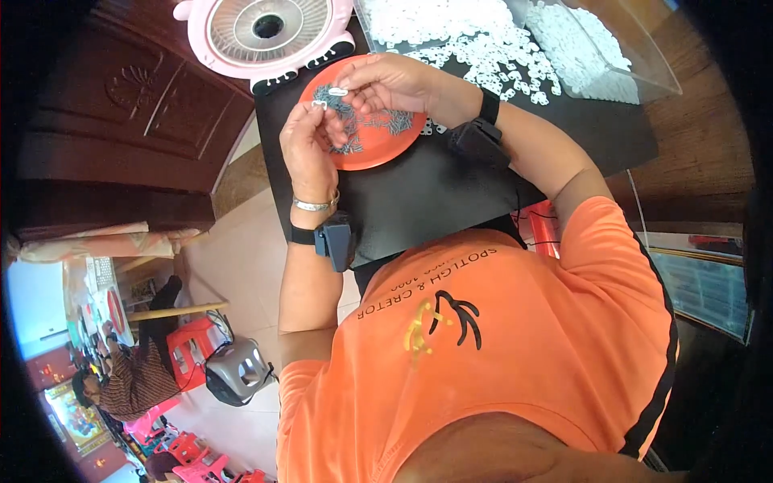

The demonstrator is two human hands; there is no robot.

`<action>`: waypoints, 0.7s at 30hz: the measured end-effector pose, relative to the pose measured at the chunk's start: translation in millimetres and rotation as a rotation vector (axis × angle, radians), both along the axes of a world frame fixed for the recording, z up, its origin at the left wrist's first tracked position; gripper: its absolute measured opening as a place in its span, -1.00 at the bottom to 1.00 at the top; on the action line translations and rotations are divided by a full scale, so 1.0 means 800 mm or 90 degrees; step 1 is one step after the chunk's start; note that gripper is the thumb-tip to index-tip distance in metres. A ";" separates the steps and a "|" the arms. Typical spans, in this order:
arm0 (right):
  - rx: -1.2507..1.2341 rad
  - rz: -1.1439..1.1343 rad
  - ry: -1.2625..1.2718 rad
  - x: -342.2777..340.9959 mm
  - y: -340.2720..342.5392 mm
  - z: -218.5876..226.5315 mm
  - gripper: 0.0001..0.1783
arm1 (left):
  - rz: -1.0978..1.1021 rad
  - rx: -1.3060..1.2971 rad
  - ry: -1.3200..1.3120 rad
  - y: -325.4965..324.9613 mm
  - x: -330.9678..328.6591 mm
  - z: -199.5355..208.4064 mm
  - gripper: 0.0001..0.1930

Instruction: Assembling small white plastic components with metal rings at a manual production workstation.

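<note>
Both my hands are raised over a round orange-red plate point(385, 148) that holds scattered small grey nails or pins point(399, 121). Between the thumb and fingers of my left hand point(307, 149), at the plate's left edge, is a small white plastic clip point(320, 105). Reaching in from the right, my right hand point(396, 84) pinches another white plastic clip point(339, 92) just above and beside the first. The two clips are close but look apart. Whether a grey nail is also in my fingers is too small to tell.
Loose white clips point(515, 72) spread over the black table point(451, 197) behind my right forearm, near clear plastic bins point(644, 72) full of them. A pink fan point(267, 28) stands at the far left. Beyond the table's left, a person point(145, 374) sits near red chairs.
</note>
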State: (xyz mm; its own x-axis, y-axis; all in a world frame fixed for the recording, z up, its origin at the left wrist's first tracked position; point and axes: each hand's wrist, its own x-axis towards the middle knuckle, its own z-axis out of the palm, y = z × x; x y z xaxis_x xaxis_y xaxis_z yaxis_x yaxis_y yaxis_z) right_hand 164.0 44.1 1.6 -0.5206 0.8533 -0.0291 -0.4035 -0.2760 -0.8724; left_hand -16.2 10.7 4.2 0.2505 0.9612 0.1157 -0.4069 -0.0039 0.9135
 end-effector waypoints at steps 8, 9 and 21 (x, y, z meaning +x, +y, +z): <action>0.159 -0.135 -0.144 -0.005 -0.012 0.022 -0.83 | 0.023 0.014 0.079 -0.004 0.006 -0.002 -0.81; 0.159 -0.134 -0.144 -0.005 -0.013 0.023 -0.83 | 0.025 0.012 0.093 -0.005 0.006 -0.002 -0.81; 0.313 -0.159 -0.244 -0.004 -0.013 0.026 -0.82 | 0.024 -0.019 0.130 -0.008 0.008 -0.001 -0.82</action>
